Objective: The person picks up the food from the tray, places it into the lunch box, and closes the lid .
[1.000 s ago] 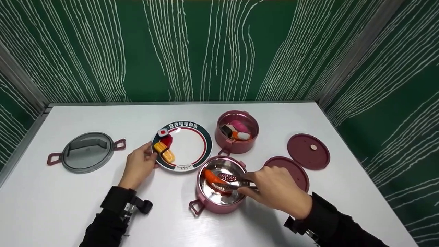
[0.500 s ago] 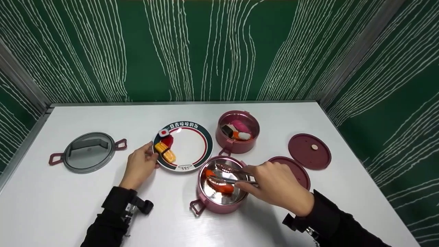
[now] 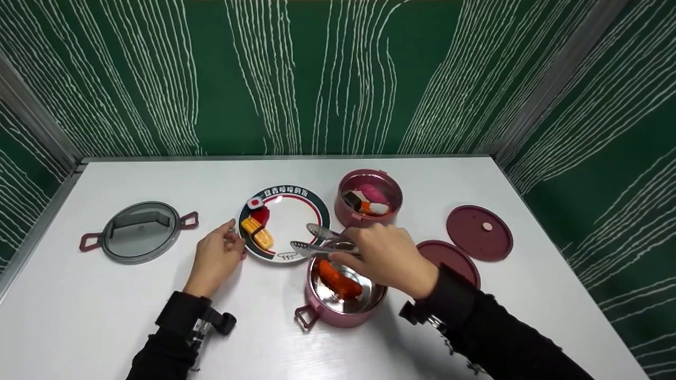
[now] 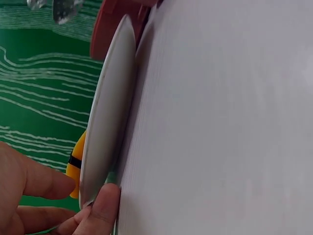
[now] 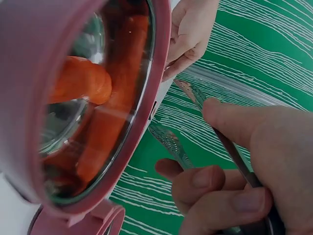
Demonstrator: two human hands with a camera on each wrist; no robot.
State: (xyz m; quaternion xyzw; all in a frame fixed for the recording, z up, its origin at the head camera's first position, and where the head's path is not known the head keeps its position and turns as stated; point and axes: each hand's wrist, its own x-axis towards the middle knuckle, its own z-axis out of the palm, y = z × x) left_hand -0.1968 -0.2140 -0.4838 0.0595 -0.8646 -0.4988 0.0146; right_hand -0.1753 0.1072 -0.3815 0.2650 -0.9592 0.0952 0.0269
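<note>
My left hand [image 3: 215,258] pinches the left rim of a white plate [image 3: 293,221] with a dark green border; in the left wrist view its thumb and fingers [image 4: 105,208] lie on either side of the rim. On the plate sit a yellow toy sushi [image 3: 257,233], a red piece [image 3: 260,215] and a small roll [image 3: 255,202]. My right hand [image 3: 388,258] grips metal tongs [image 3: 307,248] whose spread tips hold nothing, over the plate's right edge. Below that hand, an orange-red sausage-shaped piece [image 3: 339,281] lies in the near pink pot [image 3: 340,318].
Behind stands a second pink pot [image 3: 344,214] with several toy sushi inside. Two dark red lids [image 3: 478,245] lie at the right, one partly behind my right arm. A glass lid [image 3: 141,245] with two handles rests at the left. A green wall [image 3: 301,79] rises behind the table.
My right hand has lifted the tongs out of the near pot and moved them up-left toward the plate. The sausage-shaped piece stays in the pot. My left hand stays at the plate rim.
</note>
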